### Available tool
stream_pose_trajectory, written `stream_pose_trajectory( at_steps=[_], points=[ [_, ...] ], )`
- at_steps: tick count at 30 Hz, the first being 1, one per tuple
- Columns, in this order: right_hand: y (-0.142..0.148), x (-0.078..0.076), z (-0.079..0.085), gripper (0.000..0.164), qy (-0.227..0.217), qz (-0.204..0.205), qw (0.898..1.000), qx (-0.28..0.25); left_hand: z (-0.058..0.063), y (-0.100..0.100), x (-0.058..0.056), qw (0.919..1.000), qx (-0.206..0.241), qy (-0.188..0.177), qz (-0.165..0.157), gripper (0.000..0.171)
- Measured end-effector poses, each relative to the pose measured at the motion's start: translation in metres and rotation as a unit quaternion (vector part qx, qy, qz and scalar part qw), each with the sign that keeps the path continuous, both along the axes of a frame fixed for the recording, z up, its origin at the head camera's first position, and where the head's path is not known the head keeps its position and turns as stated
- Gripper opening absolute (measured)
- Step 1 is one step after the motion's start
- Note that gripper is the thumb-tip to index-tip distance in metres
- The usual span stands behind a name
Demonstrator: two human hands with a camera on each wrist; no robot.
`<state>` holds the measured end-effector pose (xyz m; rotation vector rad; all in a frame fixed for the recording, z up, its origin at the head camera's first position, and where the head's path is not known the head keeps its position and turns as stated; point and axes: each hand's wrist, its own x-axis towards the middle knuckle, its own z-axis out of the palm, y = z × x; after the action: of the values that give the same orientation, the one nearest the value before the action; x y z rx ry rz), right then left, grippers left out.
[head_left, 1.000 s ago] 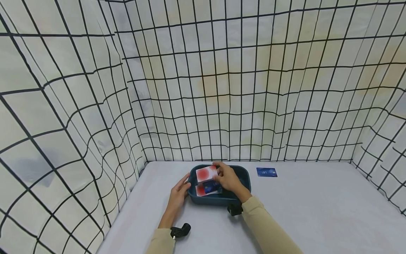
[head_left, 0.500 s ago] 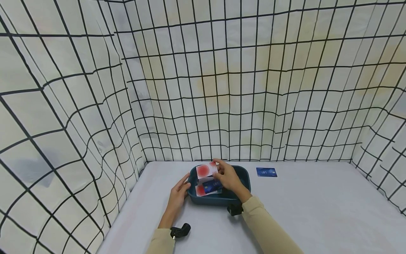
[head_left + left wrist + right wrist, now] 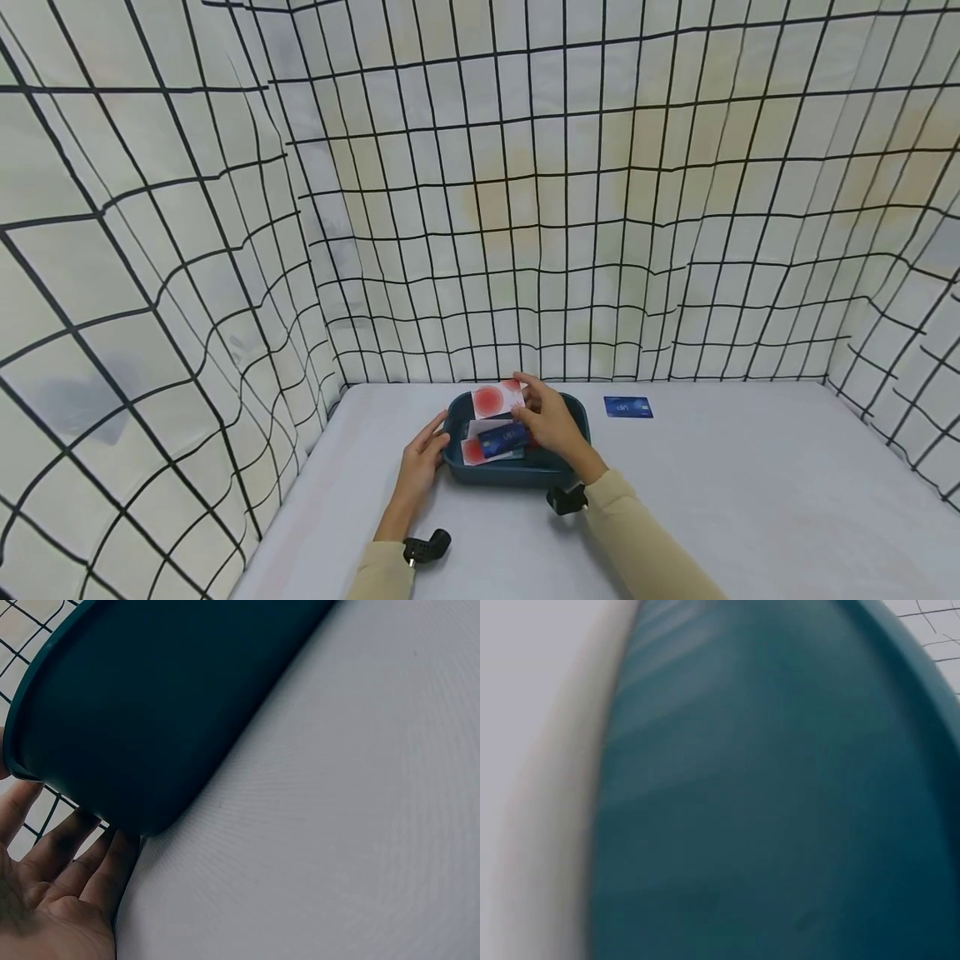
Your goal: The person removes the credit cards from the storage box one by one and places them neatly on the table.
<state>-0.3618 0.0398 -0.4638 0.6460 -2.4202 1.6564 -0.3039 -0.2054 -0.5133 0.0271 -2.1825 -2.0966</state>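
Right hand (image 3: 553,423) pinches a red-spotted white card (image 3: 490,402) over the teal bin (image 3: 510,477) — left hand (image 3: 420,467), fingers mostly straight, touches the bin's left end (1 blue card (image 3: 628,407) lies outside, on the tabletop (image 3: 712,483)).

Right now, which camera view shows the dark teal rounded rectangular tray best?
The head view, because it shows most of the tray. The left wrist view shows part of its outside with the left hand; the right wrist view, only a blurred close-up.
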Motion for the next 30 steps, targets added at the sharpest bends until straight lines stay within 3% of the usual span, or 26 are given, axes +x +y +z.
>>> stream_pose_trajectory(
  at_steps=[18,30],
  points=[
    [0.043,0.015,0.009,0.059,-0.02,-0.015,1.0,0.0,0.001,0.0,0.0,1.0,0.006,0.002,-0.001,0.046],
    [0.067,0.013,0.007,0.059,-0.031,-0.025,0.999,-0.02,0.0,0.0,0.001,0.9999,0.01,0.008,-0.009,0.047]
  ],
)
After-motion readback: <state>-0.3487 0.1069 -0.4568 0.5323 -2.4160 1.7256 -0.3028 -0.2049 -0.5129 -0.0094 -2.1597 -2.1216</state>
